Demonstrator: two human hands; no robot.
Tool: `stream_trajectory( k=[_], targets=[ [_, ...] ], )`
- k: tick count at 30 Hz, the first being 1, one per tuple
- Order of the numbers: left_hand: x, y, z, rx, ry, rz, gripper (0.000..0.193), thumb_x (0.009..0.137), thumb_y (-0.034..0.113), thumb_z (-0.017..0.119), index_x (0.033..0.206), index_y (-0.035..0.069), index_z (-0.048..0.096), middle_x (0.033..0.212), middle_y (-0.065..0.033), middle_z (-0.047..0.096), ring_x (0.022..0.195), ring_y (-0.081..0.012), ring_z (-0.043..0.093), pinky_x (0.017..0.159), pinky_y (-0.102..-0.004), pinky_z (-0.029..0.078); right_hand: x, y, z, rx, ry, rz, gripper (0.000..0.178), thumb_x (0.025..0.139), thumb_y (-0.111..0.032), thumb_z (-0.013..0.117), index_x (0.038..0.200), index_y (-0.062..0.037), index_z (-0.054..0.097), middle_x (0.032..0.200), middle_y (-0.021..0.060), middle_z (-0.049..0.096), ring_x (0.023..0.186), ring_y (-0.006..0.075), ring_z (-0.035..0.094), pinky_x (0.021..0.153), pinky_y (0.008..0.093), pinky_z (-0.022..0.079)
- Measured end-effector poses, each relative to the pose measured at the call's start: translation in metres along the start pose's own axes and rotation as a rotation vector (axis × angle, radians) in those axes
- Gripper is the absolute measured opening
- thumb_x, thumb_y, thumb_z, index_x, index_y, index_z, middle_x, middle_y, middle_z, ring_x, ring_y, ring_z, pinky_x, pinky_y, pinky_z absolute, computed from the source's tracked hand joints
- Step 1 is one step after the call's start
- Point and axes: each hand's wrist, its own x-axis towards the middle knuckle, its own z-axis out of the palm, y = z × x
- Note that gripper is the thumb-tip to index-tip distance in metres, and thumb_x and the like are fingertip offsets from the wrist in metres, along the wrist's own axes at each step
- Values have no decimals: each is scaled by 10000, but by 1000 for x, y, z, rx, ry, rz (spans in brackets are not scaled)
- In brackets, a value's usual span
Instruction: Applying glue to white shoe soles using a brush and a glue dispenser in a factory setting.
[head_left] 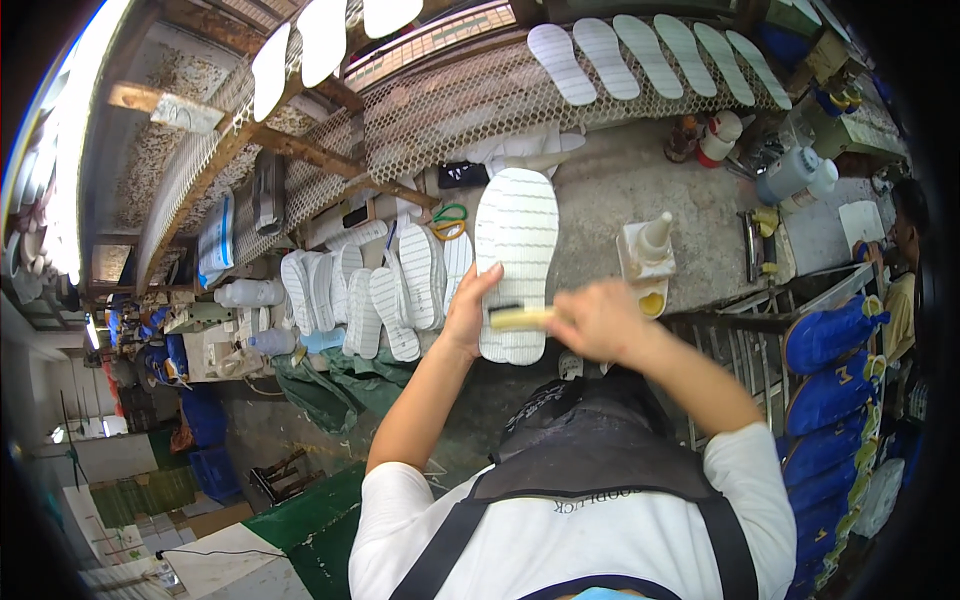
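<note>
A white insole (517, 225) with thin dark cross lines is upright in front of me, over the bench's near edge. My left hand (467, 310) grips its left edge, thumb on the face. In my right hand (600, 320) is a brush (522, 318) with a pale yellow handle and dark bristles, lying across the insole's lower part. Right of the insole, on the bench, stands a pale block with a cone-shaped nozzle top (655, 240). Near it is a small container of yellowish stuff (652, 302). More insoles (418, 275) lie in overlapping stacks to my left.
Above the bench runs a mesh shelf (430, 120) with a row of insoles (650, 57). Green-handled scissors (449, 217) lie behind the stacks. Bottles (790, 175) stand at the back right. A rack holds blue shoe-shaped pieces (830, 335) at right, near another person (905, 250).
</note>
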Motion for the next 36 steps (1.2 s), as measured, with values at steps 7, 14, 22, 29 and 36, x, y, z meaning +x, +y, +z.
stream_trajectory(
  k=[7, 14, 22, 29, 36],
  targets=[
    [113, 61, 27, -18, 115, 130, 398, 881, 226, 530, 1216, 30, 446, 1071, -126, 602, 911, -252, 626, 793, -391, 525, -82, 52, 21, 414, 202, 225, 293, 775, -364, 657, 691, -87, 611, 583, 122, 583, 527, 312, 592, 486, 399, 454],
    [276, 132, 13, 231, 281, 157, 293, 888, 171, 528, 1150, 42, 513, 1023, -130, 628, 875, -273, 639, 745, -439, 543, -128, 109, -4, 551, 360, 573, 299, 813, -262, 639, 651, -28, 549, 517, 145, 488, 451, 291, 516, 458, 339, 394],
    [280, 124, -9, 743, 501, 362, 402, 845, 195, 616, 1205, 60, 498, 999, -129, 634, 821, -231, 631, 638, -353, 524, -149, 126, 21, 443, 259, 616, 344, 824, -328, 613, 659, -35, 537, 544, 174, 504, 534, 389, 535, 477, 406, 395],
    [64, 37, -5, 144, 202, 117, 576, 932, 423, 341, 1238, -51, 459, 1057, -182, 617, 787, -246, 631, 651, -341, 524, -180, 186, 86, 186, -29, 963, 379, 835, -445, 557, 801, -75, 633, 724, 178, 616, 761, 384, 606, 647, 466, 459],
    [-92, -118, 5, -113, 177, -506, 542, 919, 420, 436, 1239, -17, 446, 1043, -200, 618, 782, -225, 642, 620, -353, 566, -158, 186, 112, 116, -136, 987, 394, 840, -474, 531, 877, -110, 676, 796, 159, 653, 806, 359, 623, 694, 451, 485]
  ],
)
